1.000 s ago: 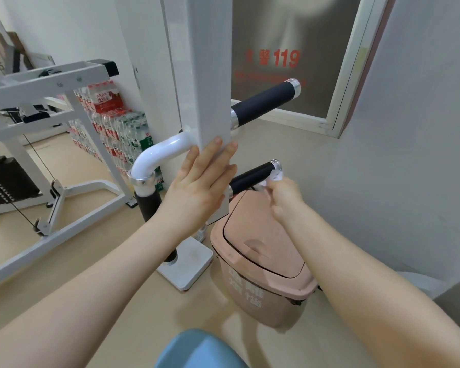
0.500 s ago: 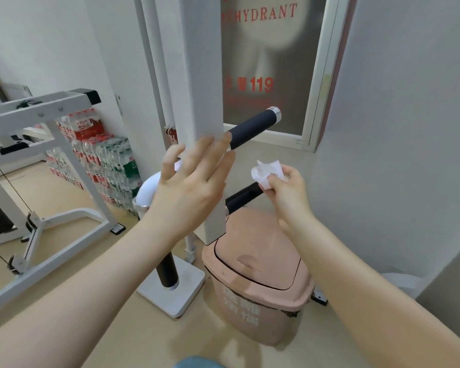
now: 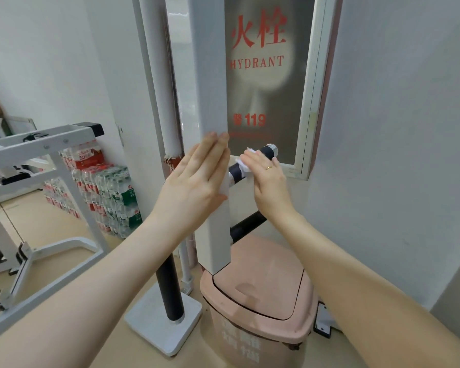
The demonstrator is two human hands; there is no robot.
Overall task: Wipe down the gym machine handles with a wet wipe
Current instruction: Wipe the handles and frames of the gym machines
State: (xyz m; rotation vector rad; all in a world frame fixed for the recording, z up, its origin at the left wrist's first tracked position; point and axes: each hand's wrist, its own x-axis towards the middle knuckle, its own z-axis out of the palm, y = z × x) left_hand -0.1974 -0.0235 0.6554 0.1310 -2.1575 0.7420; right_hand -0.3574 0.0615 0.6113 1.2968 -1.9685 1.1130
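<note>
A white upright post [image 3: 214, 75] of the gym machine rises in front of me. My left hand [image 3: 194, 179] lies flat against it with the fingers straight. An upper black handle [image 3: 266, 151] with a chrome end cap sticks out to the right of the post. My right hand [image 3: 267, 179] presses a white wet wipe [image 3: 246, 163] onto this handle, covering its middle. A lower black handle [image 3: 247, 226] juts out below, mostly hidden by my right wrist. A third black grip [image 3: 170, 288] hangs vertically at the left of the post.
A pink swing-lid bin [image 3: 260, 309] stands right under the handles. The white base plate [image 3: 165, 325] sits on the floor beside it. A white frame machine [image 3: 51, 166] stands at left, with stacked water bottles [image 3: 109, 197] behind. A hydrant cabinet door [image 3: 263, 75] fills the wall ahead.
My right hand has left the lower handle, risen with the wipe and come down on the upper handle. My left hand slid up the post as the view tilted upward.
</note>
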